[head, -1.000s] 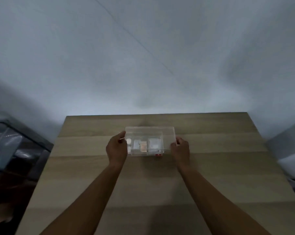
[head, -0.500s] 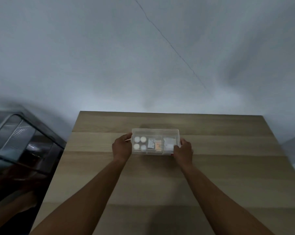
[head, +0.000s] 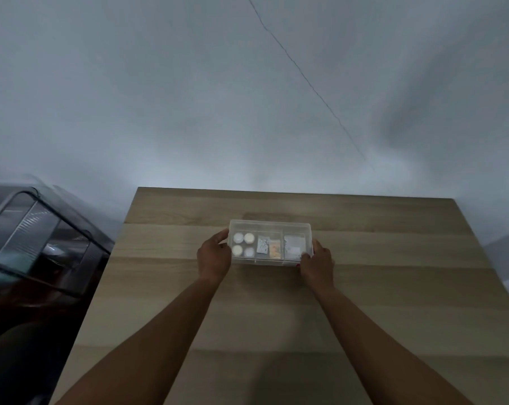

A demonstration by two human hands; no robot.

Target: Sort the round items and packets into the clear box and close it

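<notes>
Box (head: 270, 226) sits between left hand (head: 213, 258) and right hand (head: 317, 261).

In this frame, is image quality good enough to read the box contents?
Head view: dim, soft light; wide-angle bending curves the table edges; the left margin is smeared. The clear box is small but legible: four round items, packets. Packet print is unreadable.

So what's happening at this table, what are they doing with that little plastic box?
A person is holding a clear box at both ends on a wooden table, left hand on one end and right hand on the other. Inside, four round white items sit in the left compartment, two packets in the middle and a pale packet on the right. Everything looks sorted; whether the lid is fully shut is hard to tell.
</notes>
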